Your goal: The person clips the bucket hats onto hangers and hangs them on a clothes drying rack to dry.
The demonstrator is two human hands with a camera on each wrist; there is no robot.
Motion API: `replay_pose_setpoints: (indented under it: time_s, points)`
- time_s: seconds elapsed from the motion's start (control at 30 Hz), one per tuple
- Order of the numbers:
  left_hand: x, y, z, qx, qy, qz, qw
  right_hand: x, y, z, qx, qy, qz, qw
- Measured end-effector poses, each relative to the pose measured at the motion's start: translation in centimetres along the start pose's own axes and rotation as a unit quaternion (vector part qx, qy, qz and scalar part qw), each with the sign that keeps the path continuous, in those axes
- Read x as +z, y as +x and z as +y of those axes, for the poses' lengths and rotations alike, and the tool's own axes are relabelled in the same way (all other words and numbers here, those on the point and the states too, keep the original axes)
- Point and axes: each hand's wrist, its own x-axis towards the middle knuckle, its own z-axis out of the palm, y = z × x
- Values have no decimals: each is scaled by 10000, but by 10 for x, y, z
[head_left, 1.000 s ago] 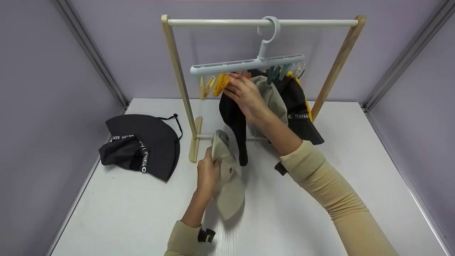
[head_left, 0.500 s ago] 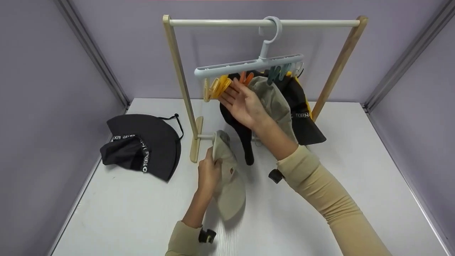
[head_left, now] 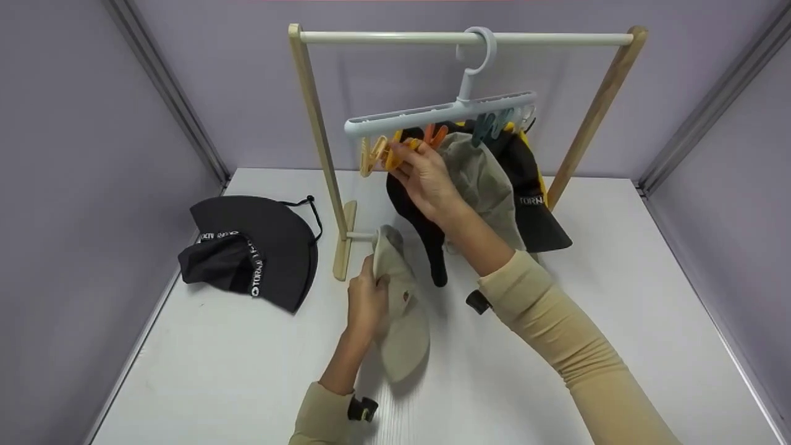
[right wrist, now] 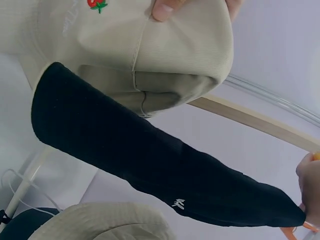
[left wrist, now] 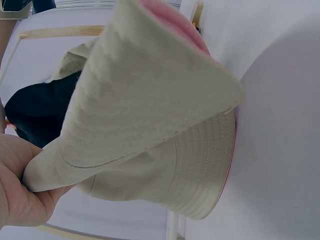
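Observation:
My left hand (head_left: 366, 303) grips a beige bucket hat (head_left: 401, 321) by the crown, brim downward over the white table. The left wrist view shows the hat's (left wrist: 150, 90) pink lining; a small red embroidered motif (right wrist: 97, 4) shows in the right wrist view. Up under the pale hanger (head_left: 432, 114), my right hand (head_left: 426, 179) pinches a yellow clothespin (head_left: 393, 157) between thumb and fingers. Beside it hangs a cream clothespin (head_left: 372, 154) holding nothing. Just right of my fingers, an orange clothespin (head_left: 436, 135) is at the top of a hanging black cap (head_left: 420, 216).
A beige hat (head_left: 485, 179) and a black cap (head_left: 536, 216) hang farther right from green and clear clips. A wooden-legged rack (head_left: 321, 123) carries the hanger. At left on the table (head_left: 247, 371) lies a black wide-brimmed hat (head_left: 272, 247) with a cord. Grey walls enclose the table.
My right hand's fingers, straight behind the yellow clothespin half a second ago, now close on it. The hanger's left end has swung slightly rightward. The left hand keeps its grip on the beige hat.

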Motion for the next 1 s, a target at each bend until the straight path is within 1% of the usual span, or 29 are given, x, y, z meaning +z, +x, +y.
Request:
replay_pose_setpoints:
  time_s: [0.1,0.23,0.3,0.4,0.53,0.63,0.7,0.83,0.9,1.0]
  points:
    - [0,0,1,-39,16,-10,10000,-3,2,1,-3,290,-201,9994]
    - [0,-1,1,-80,-59,-49,9999,-9,4,3,154,1026,-608,9927]
    - [0,-1,1,-74,-99,-39,9999,-11,5,3,262,1411,-741,9869]
    - [0,-1,0,-51,-108,-20,9999,-13,5,2,454,2010,-854,9748]
    - [0,0,0,-80,-148,-38,9999,-16,4,1,681,2541,-1081,9587]
    - [0,0,0,-124,-156,-30,9998,-19,4,1,769,2718,-1301,9504]
    - [0,0,0,-132,-159,-15,9998,-21,4,2,787,2787,-1406,9468]
    - [1,-1,1,-159,-161,-53,9997,-23,5,3,836,2982,-1408,9403]
    - [1,-1,2,-180,-162,-92,9997,-24,5,3,812,3025,-1404,9392]
    - [1,-2,3,-190,-172,-110,9996,-25,4,4,686,2882,-1560,9423]
